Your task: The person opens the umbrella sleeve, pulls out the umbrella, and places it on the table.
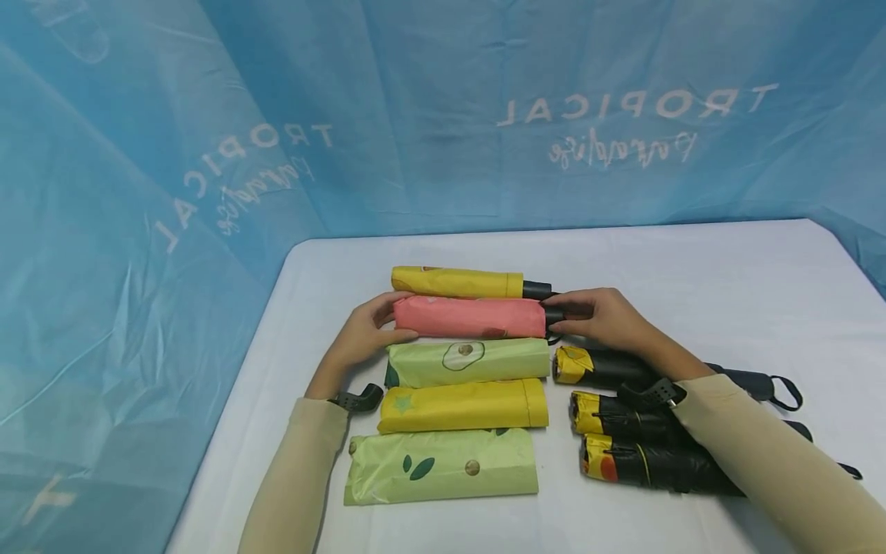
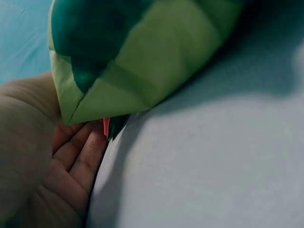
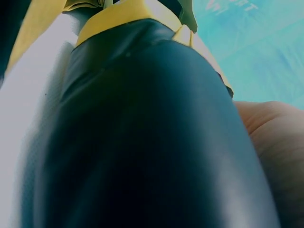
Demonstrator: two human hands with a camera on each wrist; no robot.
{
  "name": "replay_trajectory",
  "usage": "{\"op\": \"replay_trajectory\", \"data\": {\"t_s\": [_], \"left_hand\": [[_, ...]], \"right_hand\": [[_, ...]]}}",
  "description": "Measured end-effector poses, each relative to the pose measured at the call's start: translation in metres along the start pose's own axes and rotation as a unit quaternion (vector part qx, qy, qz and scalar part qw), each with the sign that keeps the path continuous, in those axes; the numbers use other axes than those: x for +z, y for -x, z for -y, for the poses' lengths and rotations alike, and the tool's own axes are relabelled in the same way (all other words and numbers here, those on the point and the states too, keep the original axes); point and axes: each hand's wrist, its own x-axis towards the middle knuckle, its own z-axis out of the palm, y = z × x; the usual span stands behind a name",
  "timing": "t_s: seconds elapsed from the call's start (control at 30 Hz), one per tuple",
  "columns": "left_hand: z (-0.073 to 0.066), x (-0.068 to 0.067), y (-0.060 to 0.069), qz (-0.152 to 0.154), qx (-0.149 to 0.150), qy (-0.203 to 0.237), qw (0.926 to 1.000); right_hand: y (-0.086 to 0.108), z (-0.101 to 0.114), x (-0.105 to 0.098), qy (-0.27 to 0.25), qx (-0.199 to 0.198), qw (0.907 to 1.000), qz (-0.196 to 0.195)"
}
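A folded umbrella in a pink sleeve (image 1: 471,317) lies crosswise on the white table, its black handle sticking out at the right. At its left end my left hand (image 1: 370,327) grips the sleeve with thumb and fingers on either side. My right hand (image 1: 602,317) holds the handle end between thumb and fingers. Just behind is a folded umbrella in a yellow sleeve (image 1: 457,282), also with a black handle. A green avocado-print sleeve (image 1: 429,365) lies directly in front. In the left wrist view, the green sleeve (image 2: 156,52) hides most of the grip.
Nearer me lie a yellow sleeve (image 1: 464,406) and another green sleeve (image 1: 450,468). Under my right forearm are three black folded umbrellas, including the back one (image 1: 616,369) and the front one (image 1: 664,465). A blue printed curtain (image 1: 443,154) hangs behind the table (image 1: 727,285).
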Motion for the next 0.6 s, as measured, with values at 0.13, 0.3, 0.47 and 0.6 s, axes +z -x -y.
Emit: {"op": "replay_trajectory", "data": {"t_s": [0.13,0.3,0.47,0.6], "left_hand": [[0.0002,0.0018,0.0000,-0.006,0.003,0.006,1.0000],[0.0004,0.0033,0.0014,-0.010,0.007,0.018,0.9998],[0.0013,0.0041,0.0019,-0.013,0.012,0.024,0.9995],[-0.0004,0.0032,0.0024,-0.019,0.015,0.035,0.9991]], "right_hand": [[-0.0004,-0.0002,0.0005,-0.006,0.009,0.9999,-0.005],[0.0002,-0.0007,0.0018,-0.014,0.020,0.9997,-0.001],[0.0011,0.0001,0.0005,-0.020,0.023,0.9995,0.000],[-0.0003,0.0016,-0.0027,-0.035,0.026,0.9991,-0.002]]}}
